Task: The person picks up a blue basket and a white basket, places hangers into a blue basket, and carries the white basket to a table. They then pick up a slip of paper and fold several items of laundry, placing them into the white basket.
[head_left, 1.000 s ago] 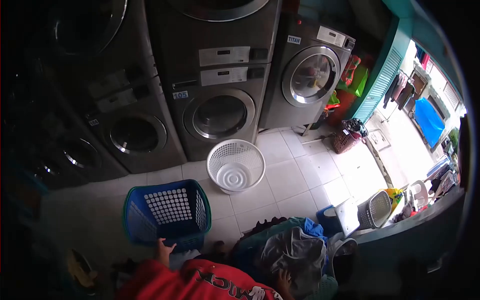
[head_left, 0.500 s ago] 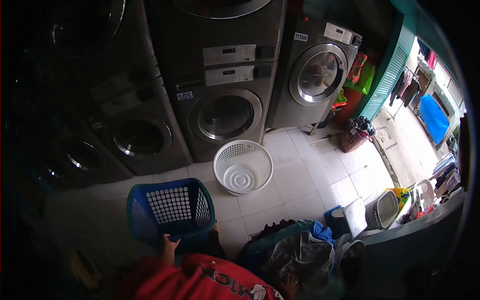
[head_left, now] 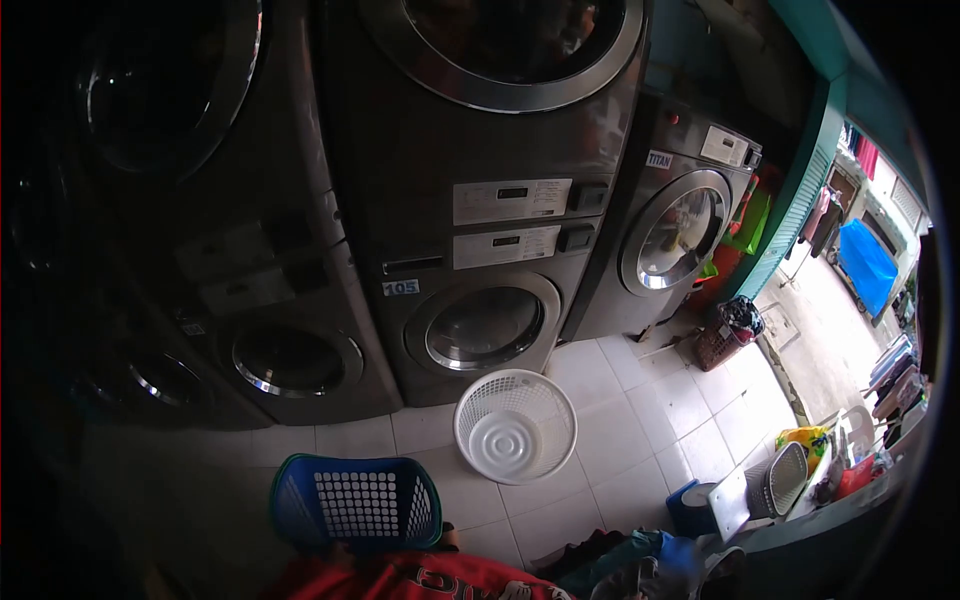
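neither hand shows in the head view, both sit below the bottom edge behind the red sleeve [head_left: 420, 578], so can't tell if they grip anything. blue basket [head_left: 357, 503] sits on the tile floor [head_left: 620, 420] right above that sleeve. white round basket [head_left: 515, 427] up and right of it, apart, in front of washer 105 [head_left: 485, 325].

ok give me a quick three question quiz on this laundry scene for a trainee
1. True or false: the white round basket is full of clothes.
2. Which number is on the label of the machine behind the white round basket? A) 105 B) 210 C) 330
3. What colour is the rectangular basket nearest the camera?

Key: 1. False, it is empty. 2. A. 3. Blue.
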